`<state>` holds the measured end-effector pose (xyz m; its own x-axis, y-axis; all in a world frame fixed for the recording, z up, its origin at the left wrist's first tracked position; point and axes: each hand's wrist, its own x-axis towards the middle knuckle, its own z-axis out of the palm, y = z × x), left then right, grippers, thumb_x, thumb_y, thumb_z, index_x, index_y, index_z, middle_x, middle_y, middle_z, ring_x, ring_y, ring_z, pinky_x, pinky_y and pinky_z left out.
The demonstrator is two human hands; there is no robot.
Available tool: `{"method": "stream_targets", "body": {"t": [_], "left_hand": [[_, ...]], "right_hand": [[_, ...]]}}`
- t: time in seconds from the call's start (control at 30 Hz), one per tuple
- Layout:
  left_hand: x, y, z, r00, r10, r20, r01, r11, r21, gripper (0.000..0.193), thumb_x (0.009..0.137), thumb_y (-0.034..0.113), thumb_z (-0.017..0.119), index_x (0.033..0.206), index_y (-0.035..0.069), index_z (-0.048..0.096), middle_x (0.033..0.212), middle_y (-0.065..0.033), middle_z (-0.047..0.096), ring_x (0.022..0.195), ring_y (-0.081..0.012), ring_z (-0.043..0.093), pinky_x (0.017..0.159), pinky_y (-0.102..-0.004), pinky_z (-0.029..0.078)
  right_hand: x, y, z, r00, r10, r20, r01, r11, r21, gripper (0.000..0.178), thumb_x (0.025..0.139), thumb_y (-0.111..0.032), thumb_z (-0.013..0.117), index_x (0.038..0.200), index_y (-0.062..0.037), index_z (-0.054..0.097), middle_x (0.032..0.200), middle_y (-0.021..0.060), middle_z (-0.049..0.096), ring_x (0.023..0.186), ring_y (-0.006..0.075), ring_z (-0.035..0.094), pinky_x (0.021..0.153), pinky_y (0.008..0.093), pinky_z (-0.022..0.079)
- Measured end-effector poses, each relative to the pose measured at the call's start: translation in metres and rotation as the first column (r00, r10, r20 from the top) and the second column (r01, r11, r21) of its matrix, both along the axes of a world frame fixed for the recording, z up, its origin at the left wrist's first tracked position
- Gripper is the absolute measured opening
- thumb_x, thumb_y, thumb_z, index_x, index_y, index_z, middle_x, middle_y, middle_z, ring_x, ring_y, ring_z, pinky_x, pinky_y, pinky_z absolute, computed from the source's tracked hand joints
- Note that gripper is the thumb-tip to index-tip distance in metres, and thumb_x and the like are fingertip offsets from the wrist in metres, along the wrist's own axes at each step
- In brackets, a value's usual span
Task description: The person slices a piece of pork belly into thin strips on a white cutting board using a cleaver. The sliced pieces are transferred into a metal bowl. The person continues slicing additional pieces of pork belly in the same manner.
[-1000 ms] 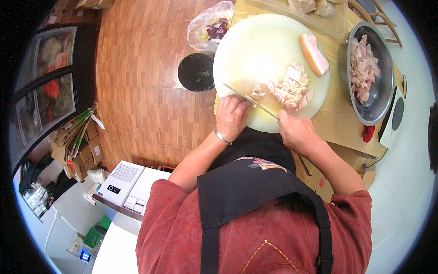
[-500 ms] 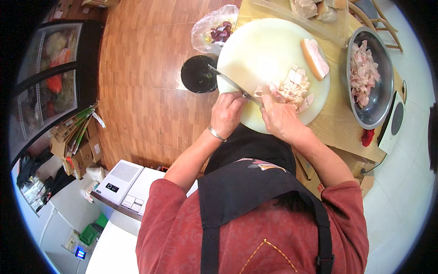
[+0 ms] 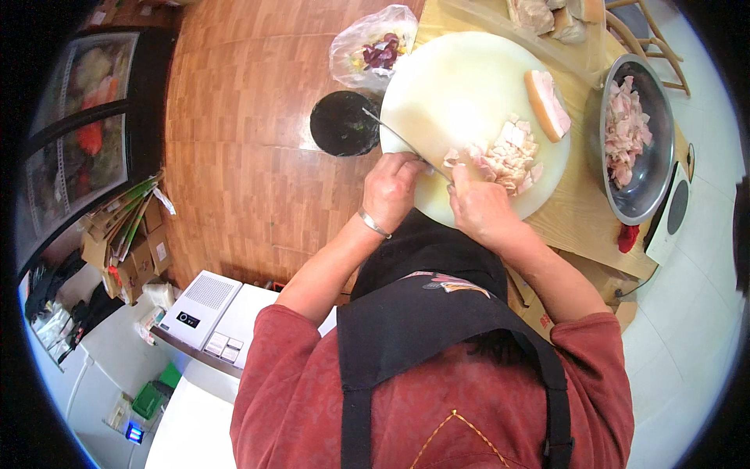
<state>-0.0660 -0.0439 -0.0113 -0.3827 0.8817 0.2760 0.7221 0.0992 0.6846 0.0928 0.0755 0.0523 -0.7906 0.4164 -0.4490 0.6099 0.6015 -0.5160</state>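
Note:
My right hand [image 3: 482, 209] grips a kitchen knife [image 3: 400, 139], its blade slanting up and left across the near left part of a round white cutting board [image 3: 445, 70]. My left hand [image 3: 391, 190] is closed beside the blade, fingers curled at the board's near left edge. Whatever sits under those fingers is hidden. Right of the blade lies a pile of chopped pale pink meat [image 3: 512, 156]. A slab of pork with its rind [image 3: 548, 105] rests near the board's right rim, apart from both hands.
A steel bowl [image 3: 652, 184] of cut meat stands on the wooden table [image 3: 582, 195] at right, near a white scale [image 3: 670, 215]. Larger meat pieces [image 3: 569, 27] lie in a clear tray at the back. Left of the board are a plastic bag [image 3: 351, 51] and a black bucket [image 3: 344, 125].
The whole view has shifted slightly, with the board appearing a little further right. Both hands keep their places at the knife, which is still at the board's near left.

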Motion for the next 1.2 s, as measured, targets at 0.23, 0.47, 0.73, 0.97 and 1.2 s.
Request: {"method": "stream_targets", "body": {"t": [0.23, 0.47, 0.73, 0.97, 1.2], "left_hand": [[0.01, -0.004, -0.005, 0.994, -0.088, -0.061, 0.086, 0.996, -0.035, 0.015, 0.077, 0.002, 0.067, 0.091, 0.005, 0.069, 0.095, -0.0084, 0.068, 0.09, -0.0318, 0.064, 0.077, -0.0411, 0.055], [0.012, -0.003, -0.004, 0.994, -0.081, -0.071, 0.082, 0.996, 0.014, 0.019, 0.076, 0.002, 0.07, 0.094, 0.009, 0.07, 0.093, -0.0076, 0.065, 0.088, -0.0305, 0.062, 0.075, -0.04, 0.054], [0.015, -0.004, -0.01, 0.992, -0.075, -0.097, 0.081, 0.995, 0.064, 0.022, 0.075, 0.003, 0.073, 0.096, 0.009, 0.07, 0.094, -0.0077, 0.065, 0.089, -0.0299, 0.062, 0.078, -0.0407, 0.052], [0.016, -0.001, -0.002, 0.991, -0.12, -0.065, 0.124, 0.99, 0.068, 0.025, 0.077, 0.001, 0.075, 0.101, 0.008, 0.07, 0.095, -0.0088, 0.066, 0.09, -0.032, 0.062, 0.08, -0.0427, 0.052], [0.012, 0.005, -0.009, 0.986, -0.139, -0.097, 0.151, 0.979, 0.134, 0.026, 0.074, 0.002, 0.072, 0.099, 0.007, 0.071, 0.095, -0.0069, 0.066, 0.09, -0.0289, 0.063, 0.08, -0.0406, 0.052]], "right_hand": [[-0.045, 0.008, -0.012, 0.993, 0.054, -0.104, -0.037, 0.986, 0.163, 0.024, 0.1, -0.019, 0.057, 0.113, 0.0006, 0.05, 0.079, 0.0269, 0.069, 0.079, 0.0507, 0.067, 0.071, 0.0577, 0.053], [-0.011, 0.023, -0.003, 0.973, -0.046, -0.227, 0.079, 0.988, 0.136, 0.02, 0.098, -0.017, 0.057, 0.111, -0.0029, 0.052, 0.08, 0.025, 0.07, 0.074, 0.0503, 0.067, 0.072, 0.0599, 0.052], [0.048, 0.026, 0.033, 0.996, 0.085, 0.02, -0.086, 0.996, 0.022, 0.016, 0.099, -0.015, 0.058, 0.104, -0.0044, 0.047, 0.082, 0.0244, 0.068, 0.08, 0.0479, 0.067, 0.07, 0.0572, 0.051], [0.057, 0.029, 0.029, 0.992, 0.118, -0.039, -0.115, 0.992, 0.056, 0.012, 0.097, -0.012, 0.054, 0.101, -0.0032, 0.048, 0.076, 0.0237, 0.067, 0.071, 0.0455, 0.068, 0.063, 0.0554, 0.052], [0.058, 0.033, 0.034, 0.995, 0.096, -0.027, -0.096, 0.995, 0.024, 0.016, 0.098, -0.014, 0.056, 0.104, -0.0037, 0.046, 0.08, 0.0245, 0.068, 0.076, 0.0471, 0.067, 0.066, 0.0561, 0.052]]}}
